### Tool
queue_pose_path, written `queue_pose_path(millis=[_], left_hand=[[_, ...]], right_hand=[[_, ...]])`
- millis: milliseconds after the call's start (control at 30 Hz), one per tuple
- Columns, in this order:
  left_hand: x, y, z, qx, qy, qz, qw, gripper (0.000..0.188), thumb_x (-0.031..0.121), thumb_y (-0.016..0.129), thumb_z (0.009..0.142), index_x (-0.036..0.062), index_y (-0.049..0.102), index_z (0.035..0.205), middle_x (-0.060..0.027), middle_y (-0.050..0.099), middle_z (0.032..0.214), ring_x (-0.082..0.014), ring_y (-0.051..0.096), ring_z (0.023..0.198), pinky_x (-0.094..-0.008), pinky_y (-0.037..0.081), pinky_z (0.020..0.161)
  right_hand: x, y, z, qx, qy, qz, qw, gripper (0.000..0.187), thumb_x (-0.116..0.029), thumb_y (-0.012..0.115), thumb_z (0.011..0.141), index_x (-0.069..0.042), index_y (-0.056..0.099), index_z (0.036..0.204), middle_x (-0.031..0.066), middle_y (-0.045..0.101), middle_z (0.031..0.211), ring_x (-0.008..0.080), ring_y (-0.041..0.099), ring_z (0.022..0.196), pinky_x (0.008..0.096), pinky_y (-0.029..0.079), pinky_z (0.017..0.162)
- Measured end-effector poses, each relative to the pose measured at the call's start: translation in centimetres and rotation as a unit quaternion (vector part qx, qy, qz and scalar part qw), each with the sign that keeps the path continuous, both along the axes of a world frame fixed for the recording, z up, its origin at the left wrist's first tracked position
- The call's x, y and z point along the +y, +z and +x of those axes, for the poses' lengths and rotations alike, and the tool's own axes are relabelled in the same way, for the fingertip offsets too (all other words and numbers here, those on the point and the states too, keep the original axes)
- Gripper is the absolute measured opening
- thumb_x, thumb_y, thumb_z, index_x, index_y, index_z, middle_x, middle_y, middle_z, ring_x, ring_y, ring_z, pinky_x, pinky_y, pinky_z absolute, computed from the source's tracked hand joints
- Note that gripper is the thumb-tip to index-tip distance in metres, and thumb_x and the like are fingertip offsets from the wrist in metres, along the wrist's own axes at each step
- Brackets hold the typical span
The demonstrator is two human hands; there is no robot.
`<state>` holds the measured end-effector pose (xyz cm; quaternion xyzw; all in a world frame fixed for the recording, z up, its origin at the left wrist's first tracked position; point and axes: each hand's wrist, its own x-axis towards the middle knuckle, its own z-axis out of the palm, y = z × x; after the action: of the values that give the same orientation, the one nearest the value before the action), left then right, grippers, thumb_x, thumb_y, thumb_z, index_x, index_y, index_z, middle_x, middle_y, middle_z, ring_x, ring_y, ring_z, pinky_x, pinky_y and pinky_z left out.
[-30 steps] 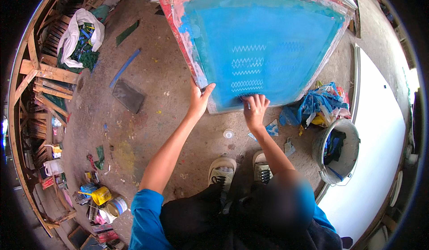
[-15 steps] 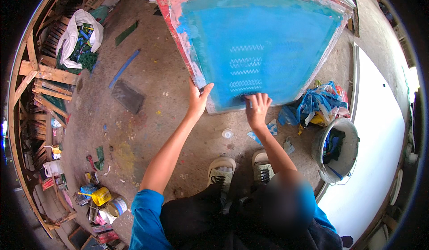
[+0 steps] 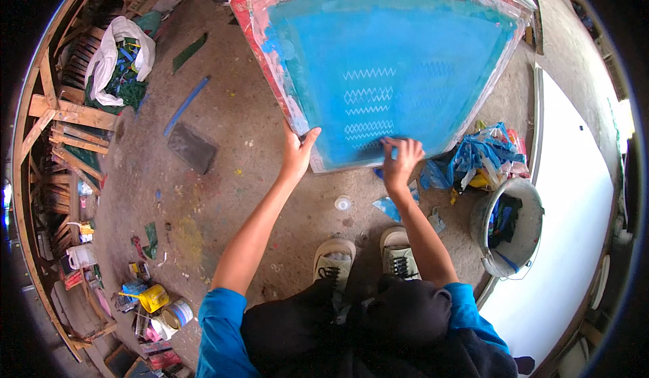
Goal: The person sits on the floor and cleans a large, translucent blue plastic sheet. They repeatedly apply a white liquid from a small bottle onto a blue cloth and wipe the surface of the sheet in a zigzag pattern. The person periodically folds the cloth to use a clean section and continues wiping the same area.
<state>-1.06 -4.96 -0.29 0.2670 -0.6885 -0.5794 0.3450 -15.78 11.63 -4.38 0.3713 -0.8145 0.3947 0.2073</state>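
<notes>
A large silk-screen frame (image 3: pixel 338 33) stands tilted in front of me, its blue mesh edged with red and pink paint smears. Rows of pale zigzag marks (image 3: pixel 368 96) run across the lower middle of the mesh. My left hand (image 3: pixel 297 151) grips the frame's lower left edge, thumb on the front and the other fingers behind. Low on the mesh, just right of the lowest zigzag row, my right hand (image 3: pixel 403 161) is closed with its fingers curled. A dark patch lies by its fingertips; what the hand holds is mostly hidden.
A grey bucket (image 3: pixel 481 222) with dark rags stands at right, beside crumpled plastic bags (image 3: pixel 483 158) and a white board (image 3: pixel 568 243). On the left are a white sack (image 3: pixel 101 74), wooden racks (image 3: pixel 81 112) and paint tins (image 3: pixel 177 314). A small clear cup (image 3: pixel 343 203) sits before my shoes.
My right hand has moved a little to the right along the lower mesh. The frame has shifted slightly left, with my left hand still gripping it.
</notes>
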Motion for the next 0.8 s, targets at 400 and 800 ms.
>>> queue_pose_path(millis=[400,800], left_hand=[[0.2,0.5,0.0,-0.024,0.003,-0.026,0.999,0.061,0.020,0.062,0.085,-0.0004,0.025,0.129,-0.0141,0.045,0.120,-0.0209,0.046,0.108,-0.0332,0.036,0.093],[-0.1,0.3,0.2,0.001,-0.008,0.023,1.000,0.063,0.018,0.064,0.083,0.0003,0.024,0.129,-0.0131,0.046,0.118,-0.0197,0.046,0.108,-0.0317,0.039,0.090]], right_hand=[[1.0,-1.1,-0.6,-0.028,-0.096,0.003,0.995,0.016,-0.009,0.070,0.071,-0.014,0.057,0.080,0.0019,0.054,0.078,0.0239,0.048,0.084,0.0370,0.032,0.075],[-0.5,-0.1,1.4,0.012,0.025,0.062,0.998,0.017,-0.008,0.063,0.071,-0.016,0.057,0.086,0.0046,0.049,0.078,0.0244,0.046,0.084,0.0398,0.032,0.075]])
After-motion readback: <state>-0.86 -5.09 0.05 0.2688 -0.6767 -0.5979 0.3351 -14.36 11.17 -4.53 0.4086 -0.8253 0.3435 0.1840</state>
